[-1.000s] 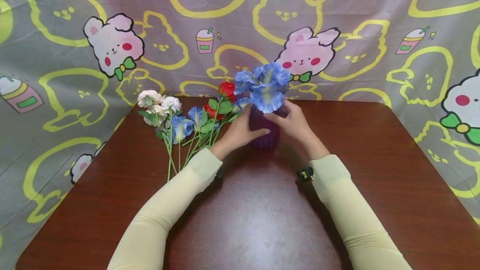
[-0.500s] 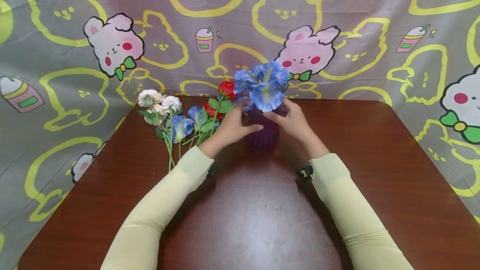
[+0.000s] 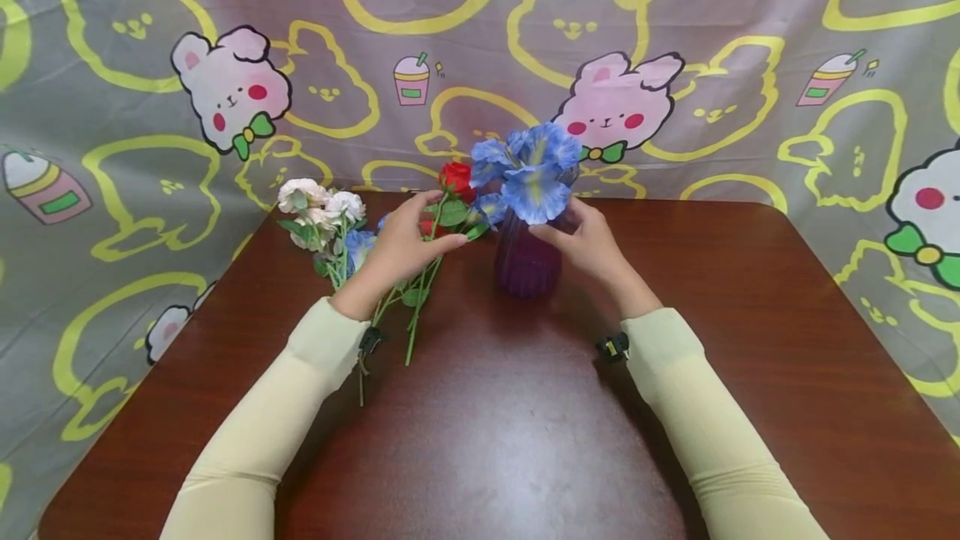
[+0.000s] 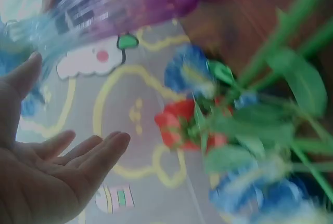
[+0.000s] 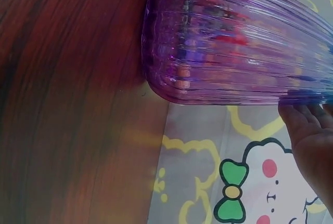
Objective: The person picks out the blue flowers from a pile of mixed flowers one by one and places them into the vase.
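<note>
A ribbed purple glass vase [image 3: 527,267] stands upright on the table with blue artificial irises [image 3: 534,190] bunched at its mouth. My right hand [image 3: 596,252] holds the vase at its neck, thumb in front; in the right wrist view its fingertips lie against the glass. My left hand [image 3: 397,247] is over the loose flowers, thumb and fingers spread, apart from the vase. The left wrist view shows nothing in its grasp. Near its fingers lie red roses [image 3: 456,179] with green stems, partly hidden by the hand.
White flowers [image 3: 300,197] and another blue iris [image 3: 358,248] lie left of the left hand, their stems pointing toward the front of the brown wooden table [image 3: 525,423]. A patterned cloth [image 3: 465,48] hangs behind the table.
My left hand has left the vase's side and moved left over the loose flowers, its fingers spread. My right hand and the vase have stayed in place.
</note>
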